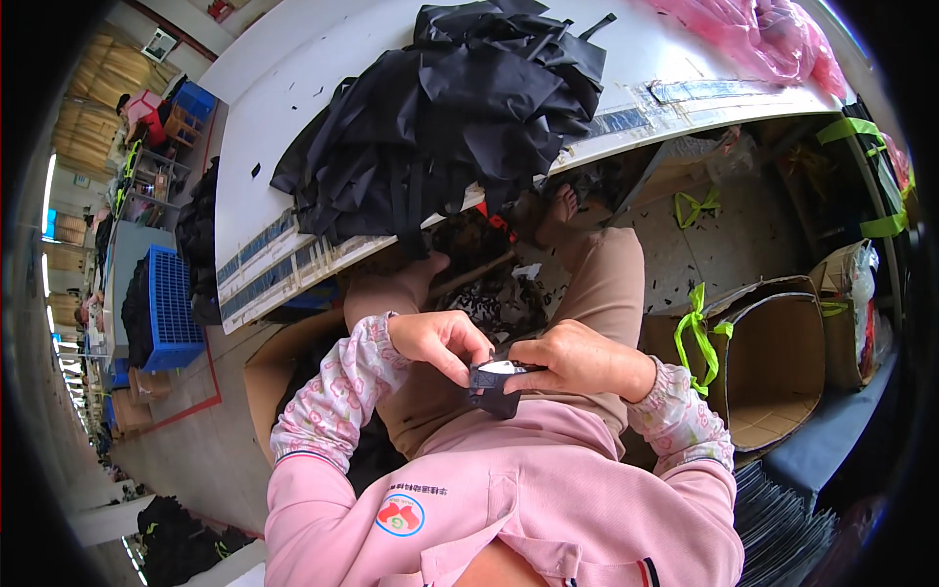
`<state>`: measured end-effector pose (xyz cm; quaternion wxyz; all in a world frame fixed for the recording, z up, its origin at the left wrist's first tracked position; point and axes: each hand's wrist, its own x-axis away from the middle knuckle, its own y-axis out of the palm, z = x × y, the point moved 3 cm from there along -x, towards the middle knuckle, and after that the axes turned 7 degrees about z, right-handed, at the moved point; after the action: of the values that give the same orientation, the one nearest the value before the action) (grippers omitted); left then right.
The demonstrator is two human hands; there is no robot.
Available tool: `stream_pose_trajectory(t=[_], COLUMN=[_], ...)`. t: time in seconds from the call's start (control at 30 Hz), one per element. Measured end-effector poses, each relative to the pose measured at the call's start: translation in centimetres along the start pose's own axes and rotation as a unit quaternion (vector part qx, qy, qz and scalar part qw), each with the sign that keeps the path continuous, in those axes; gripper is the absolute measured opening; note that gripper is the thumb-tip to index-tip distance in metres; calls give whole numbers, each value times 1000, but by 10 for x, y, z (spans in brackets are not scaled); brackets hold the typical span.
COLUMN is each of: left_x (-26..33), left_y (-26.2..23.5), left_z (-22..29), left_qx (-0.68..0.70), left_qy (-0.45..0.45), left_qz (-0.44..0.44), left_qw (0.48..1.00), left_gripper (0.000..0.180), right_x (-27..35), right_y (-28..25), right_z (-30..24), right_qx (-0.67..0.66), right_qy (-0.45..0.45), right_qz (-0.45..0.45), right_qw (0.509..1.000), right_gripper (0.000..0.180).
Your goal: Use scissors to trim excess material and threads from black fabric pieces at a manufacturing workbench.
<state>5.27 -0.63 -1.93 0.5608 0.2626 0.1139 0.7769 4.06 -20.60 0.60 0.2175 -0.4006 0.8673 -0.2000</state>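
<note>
Near side, centre, just above the lap: small black fabric piece point(499, 402) held between both hands, white bit point(503, 367) showing at its upper edge (too small to tell what it is). Left hand point(440, 344) has thumb and index finger pinched on the piece's left end. Right hand point(587, 360) is closed on its right end, thumb and fingers bent inward; can't tell exactly how the hidden fingers sit. Hands are near each other, piece spanning the gap. Far side: white table point(259, 147) with a big heap of black fabric point(460, 127) on it, parts hanging over the near edge. Pink plastic bag point(768, 44) at the table's far right. Dark scraps point(489, 303) litter the floor between and around the feet. Right: open cardboard box point(768, 347), bright green strip point(693, 333) tied at its left side; second cardboard box point(836, 303) behind it with clear plastic in it. Another cardboard box point(264, 377) near left, beside the person's leg. Further left: blue crate point(176, 308), black fabric against its left side. Far left background: another person point(149, 112) in pink.
</note>
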Motion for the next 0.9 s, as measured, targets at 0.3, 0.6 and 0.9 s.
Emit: stream_pose_trajectory(t=[0.3,0.6,0.9], left_x=[-1,6,5], left_y=[1,2,2], left_z=[3,9,6], left_qx=[-12,-38,-24], left_qy=[1,15,21], left_qz=[-13,6,8], left_qw=[1000,999,999], left_gripper=[11,9,9], right_x=[-4,5,5], right_y=[-3,-5,-3], right_z=[-3,7,6], right_qx=[-37,-76,-60], right_qy=[14,47,33], right_qz=[-35,-70,-43], right_qw=[999,994,997], right_gripper=[36,37,37])
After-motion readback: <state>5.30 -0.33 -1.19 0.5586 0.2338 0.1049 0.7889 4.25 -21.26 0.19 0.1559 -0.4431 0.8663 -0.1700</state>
